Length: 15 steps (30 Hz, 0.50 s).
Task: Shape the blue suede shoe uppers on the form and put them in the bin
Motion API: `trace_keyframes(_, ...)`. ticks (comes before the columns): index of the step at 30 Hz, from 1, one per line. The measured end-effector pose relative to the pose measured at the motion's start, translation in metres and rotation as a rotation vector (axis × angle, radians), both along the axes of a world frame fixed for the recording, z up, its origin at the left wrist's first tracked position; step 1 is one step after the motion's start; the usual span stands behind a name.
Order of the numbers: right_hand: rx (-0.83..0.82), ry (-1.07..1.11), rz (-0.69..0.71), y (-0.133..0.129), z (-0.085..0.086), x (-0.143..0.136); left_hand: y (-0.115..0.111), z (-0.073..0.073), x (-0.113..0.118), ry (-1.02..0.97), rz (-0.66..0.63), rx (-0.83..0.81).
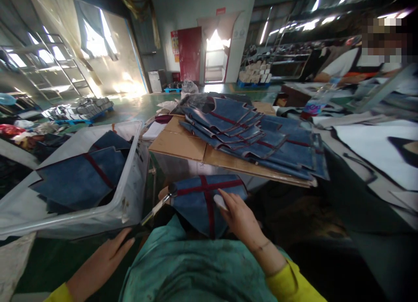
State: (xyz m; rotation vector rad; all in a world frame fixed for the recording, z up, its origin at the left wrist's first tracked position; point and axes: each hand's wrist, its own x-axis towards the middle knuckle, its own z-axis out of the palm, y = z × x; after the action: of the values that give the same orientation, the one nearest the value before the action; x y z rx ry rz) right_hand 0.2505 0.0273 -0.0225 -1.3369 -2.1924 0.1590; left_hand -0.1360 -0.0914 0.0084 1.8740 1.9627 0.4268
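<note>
Right hand (241,219) has its grip closed around pale tool (221,201) over blue panel (192,210); left hand (101,259) loosely open, seemingly empty, so unbraced panel could skew.

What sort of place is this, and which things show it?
Probably a factory workshop: similar blue pieces are stacked on cardboard, more lie in a white bin, and a loaded pallet stands behind.

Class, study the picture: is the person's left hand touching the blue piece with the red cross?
Apart. The head view shows green cloth in the gap between the left hand and the blue piece.
</note>
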Motion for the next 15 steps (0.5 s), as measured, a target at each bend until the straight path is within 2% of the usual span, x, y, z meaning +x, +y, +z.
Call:
trace_keyframes(3, -0.029, 0.003, 0.111, 0.007, 0.012, -0.031, 0.019, 0.004, 0.003, -0.014, -0.022, -0.015)
trace_keyframes(5, -0.023, -0.008, 0.155, 0.012, 0.017, -0.05, 0.049, 0.014, 0.009, -0.008, -0.001, -0.008)
trace_keyframes(10, -0.058, -0.126, 0.168, 0.016, 0.018, -0.072, 0.16, 0.039, 0.025, 0.135, 0.049, 0.086)
trace_keyframes(15, -0.1, -0.234, 0.137, 0.017, 0.019, -0.078, 0.265, 0.043, 0.033, 0.304, 0.061, 0.107)
